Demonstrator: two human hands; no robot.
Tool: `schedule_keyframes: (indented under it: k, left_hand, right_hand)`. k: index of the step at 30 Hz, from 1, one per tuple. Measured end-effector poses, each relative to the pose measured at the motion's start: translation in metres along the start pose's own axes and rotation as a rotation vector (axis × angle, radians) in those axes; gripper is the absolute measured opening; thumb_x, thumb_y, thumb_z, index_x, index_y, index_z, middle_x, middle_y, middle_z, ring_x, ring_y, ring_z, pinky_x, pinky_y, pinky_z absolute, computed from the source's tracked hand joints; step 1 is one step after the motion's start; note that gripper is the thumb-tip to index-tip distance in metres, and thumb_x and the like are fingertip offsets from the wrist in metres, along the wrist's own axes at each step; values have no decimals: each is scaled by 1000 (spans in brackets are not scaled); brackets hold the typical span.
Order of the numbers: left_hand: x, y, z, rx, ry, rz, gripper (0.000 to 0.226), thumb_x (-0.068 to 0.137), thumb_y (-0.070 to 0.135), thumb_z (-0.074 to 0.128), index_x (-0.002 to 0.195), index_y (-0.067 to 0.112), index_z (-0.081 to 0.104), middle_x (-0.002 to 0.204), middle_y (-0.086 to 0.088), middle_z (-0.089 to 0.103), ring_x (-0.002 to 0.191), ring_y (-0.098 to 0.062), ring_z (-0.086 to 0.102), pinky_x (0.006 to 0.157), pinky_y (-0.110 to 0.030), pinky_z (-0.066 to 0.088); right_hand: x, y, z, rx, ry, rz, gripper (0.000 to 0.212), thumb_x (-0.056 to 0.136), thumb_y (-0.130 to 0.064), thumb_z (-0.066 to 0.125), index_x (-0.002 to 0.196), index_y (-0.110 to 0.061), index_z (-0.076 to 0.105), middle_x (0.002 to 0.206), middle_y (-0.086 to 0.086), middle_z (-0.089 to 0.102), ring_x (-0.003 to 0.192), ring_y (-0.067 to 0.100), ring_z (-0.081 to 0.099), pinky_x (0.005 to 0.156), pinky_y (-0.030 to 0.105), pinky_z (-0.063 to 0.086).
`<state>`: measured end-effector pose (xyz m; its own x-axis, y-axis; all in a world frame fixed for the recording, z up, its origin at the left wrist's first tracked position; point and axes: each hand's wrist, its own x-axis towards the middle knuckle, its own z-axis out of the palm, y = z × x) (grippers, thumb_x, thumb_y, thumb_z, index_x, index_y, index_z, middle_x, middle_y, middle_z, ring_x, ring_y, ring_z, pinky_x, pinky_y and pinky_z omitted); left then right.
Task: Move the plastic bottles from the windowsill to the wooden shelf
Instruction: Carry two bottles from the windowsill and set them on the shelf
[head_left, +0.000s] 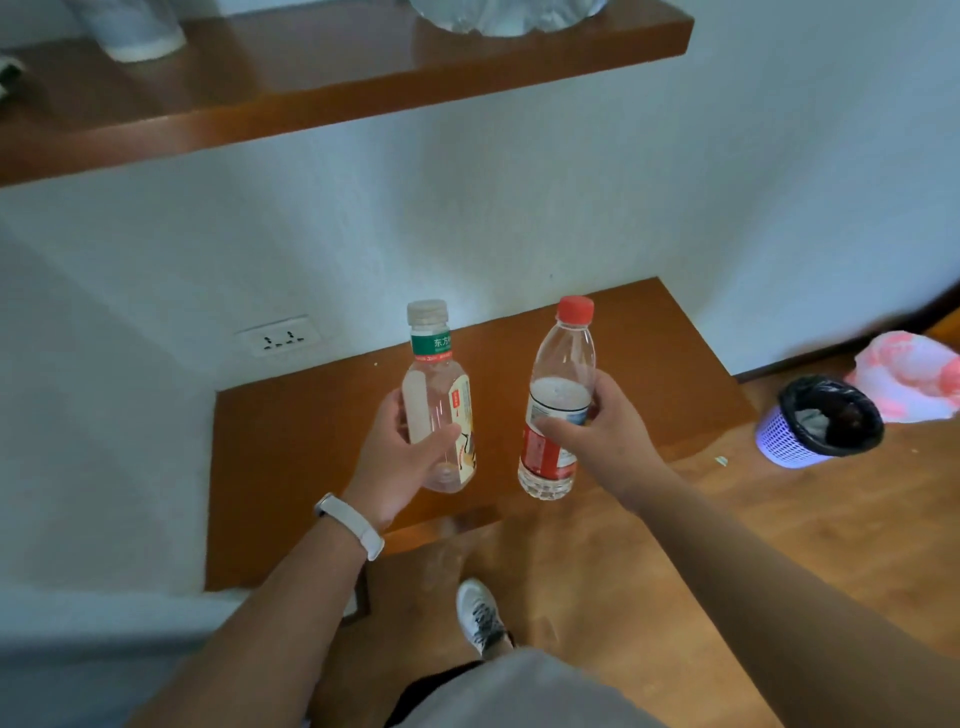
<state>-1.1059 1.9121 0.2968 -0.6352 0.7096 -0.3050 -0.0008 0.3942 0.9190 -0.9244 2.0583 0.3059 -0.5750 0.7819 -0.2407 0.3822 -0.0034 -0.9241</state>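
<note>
My left hand (400, 452) grips a clear plastic bottle with a white cap and a green neck band (439, 384), held upright. My right hand (597, 431) grips a second clear bottle with a red cap and a red label (558, 364), tilted slightly right. Both bottles hang above a low wooden shelf (291, 457) set against the white wall. A higher wooden shelf (322, 88) runs across the top of the view. No windowsill shows in this frame.
On the upper shelf stand a white cup-like object (135, 31) and a crumpled clear plastic thing (504, 15). A wall socket (280, 338) sits left of the low shelf. A purple waste basket (810, 426) and a pink-white bag (909, 379) stand on the floor right.
</note>
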Motion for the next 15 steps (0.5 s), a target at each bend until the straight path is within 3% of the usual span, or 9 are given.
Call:
schedule_keyframes:
  k: [3, 7, 15]
  left_hand:
    - [26, -7, -10, -11, 6, -8, 57, 86, 25, 76, 132, 32, 43, 123, 8, 61, 113, -19, 62, 93, -47, 57]
    - [55, -16, -24, -39, 30, -14, 57, 87, 20, 75, 130, 31, 40, 124, 5, 59, 116, -22, 60, 95, -49, 55]
    - [80, -43, -76, -56, 143, -11, 66, 81, 16, 79, 134, 29, 42, 119, 8, 60, 112, -15, 60, 93, -40, 55]
  right_hand:
    - [25, -11, 15, -84, -39, 5, 60, 79, -29, 80, 127, -32, 45, 108, -20, 60, 92, 1, 62, 60, 10, 44]
    - [61, -22, 38, -180, -91, -18, 65, 75, -29, 83, 128, -29, 45, 108, -17, 60, 93, 3, 62, 65, 13, 45]
    - [112, -31, 102, -229, -164, -112, 74, 71, -31, 86, 130, -24, 41, 109, -12, 59, 95, 9, 63, 70, 19, 53]
